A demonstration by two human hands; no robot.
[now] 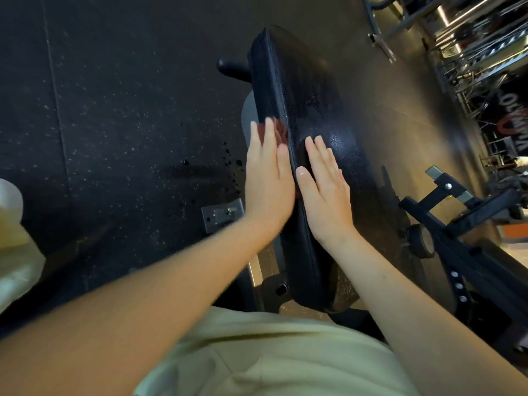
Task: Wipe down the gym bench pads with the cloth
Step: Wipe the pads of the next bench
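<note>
Cloth (pixel 281 132) mostly hidden under left hand (pixel 267 178); hand motion-blurred.

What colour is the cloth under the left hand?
Dark red cloth, peeking past the left hand; head view.

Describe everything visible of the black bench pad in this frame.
The bench pad is a long, rounded cushion covered in black, textured, leather-like material with a stitched seam along its left edge. Its top looks glossy, possibly damp. It runs away from the person, on a grey metal frame. The right hand lies flat and open on top; the left hand presses a dark reddish cloth against its left side. The near end sits above the person's lap.
</note>
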